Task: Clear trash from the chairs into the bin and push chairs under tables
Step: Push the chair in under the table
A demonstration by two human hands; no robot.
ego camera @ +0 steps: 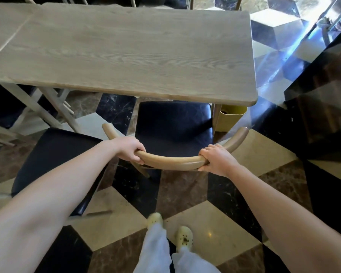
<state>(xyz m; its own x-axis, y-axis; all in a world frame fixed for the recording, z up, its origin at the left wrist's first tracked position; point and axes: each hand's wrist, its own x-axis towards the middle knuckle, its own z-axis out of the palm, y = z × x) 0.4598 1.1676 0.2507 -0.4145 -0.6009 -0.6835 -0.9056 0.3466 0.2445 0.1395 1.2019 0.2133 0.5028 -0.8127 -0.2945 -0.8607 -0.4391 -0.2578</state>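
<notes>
- Right, both hands are on the chair [173, 134]: the left hand [129, 147] has its fingers wrapped tight round the curved wooden backrest [171, 161] on the left of the curve.
- The right hand [217, 160] clamps the same rail on the right, fingers curled under and thumb on top.
- The chair's dark seat sits partly under the near edge of the wooden table [126, 48], front tucked beneath, back still out.
- A yellow bin [230, 119] stands on the floor just beside the chair's right, under the table's corner; what's inside it I cannot tell, the tabletop hides most of its opening.
- A second dark-seated chair [53, 160] stands to the left, near the first and clear of the table.
- Pale shoes [183, 236] stand on the checkered marble floor [215, 223] below.
</notes>
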